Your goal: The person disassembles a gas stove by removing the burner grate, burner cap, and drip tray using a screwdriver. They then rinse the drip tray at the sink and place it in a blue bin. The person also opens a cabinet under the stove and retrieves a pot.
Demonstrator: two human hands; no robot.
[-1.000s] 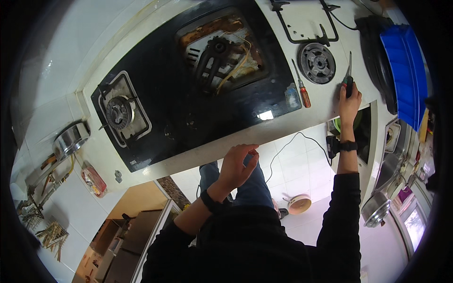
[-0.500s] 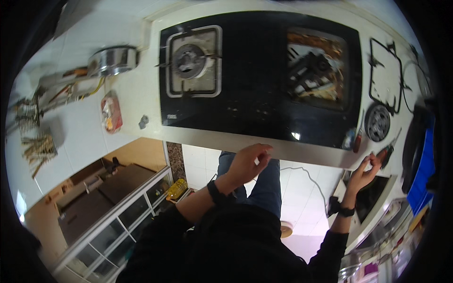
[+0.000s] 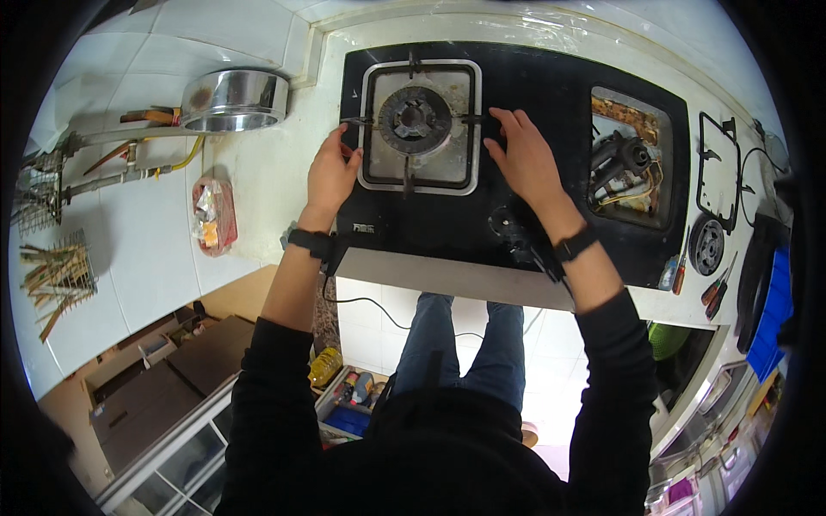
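Note:
A black glass gas hob (image 3: 551, 95) lies on the counter before me. Its left burner (image 3: 414, 120) is in place, ringed by a square metal pan support (image 3: 471, 176) with prongs. My left hand (image 3: 332, 176) is at the support's left side, fingers loosely bent and apart, fingertips by the left prong. On the other side, my right hand (image 3: 527, 162) hovers over the glass with spread fingers, close to the right prong. Neither hand visibly holds anything. The right burner opening (image 3: 637, 163) is uncovered, exposing the burner body, pipes and rusty metal.
Right of the hob lie a removed pan support (image 3: 707, 159), a round burner part (image 3: 706, 245) and screwdrivers (image 3: 680, 277). At left are a steel pot (image 3: 234, 101), a red-bagged packet (image 3: 214, 217) and a yellow gas hose (image 3: 185, 155). A drawer (image 3: 346, 417) stands open below.
Both hands have moved onto the hob, one to each side of the left burner. My right hand has left the screwdrivers at the right; my left came up from the front edge.

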